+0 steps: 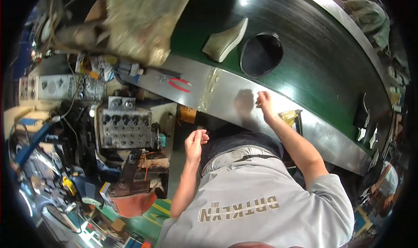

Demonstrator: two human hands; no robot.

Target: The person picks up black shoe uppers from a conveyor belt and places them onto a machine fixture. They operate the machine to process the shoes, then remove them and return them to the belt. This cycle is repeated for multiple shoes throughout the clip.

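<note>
Steel ledge (226, 91), frame centre: your right hand (264, 100) touches it, fingers curled together; left hand (194, 142) pinches shut below—brace there, press gently.

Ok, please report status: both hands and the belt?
Left hand pinched shut, nothing visible in it. Right hand on steel rail. Shoe last on green belt.

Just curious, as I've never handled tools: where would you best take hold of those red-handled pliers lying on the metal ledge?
Probably by the two red handles of the pliers, coming down from above. They lie flat on the metal ledge, handles slightly spread and pointing toward the right hand, with bare metal around them. The grey nose is thin and gives the fingers less to close on.
</note>
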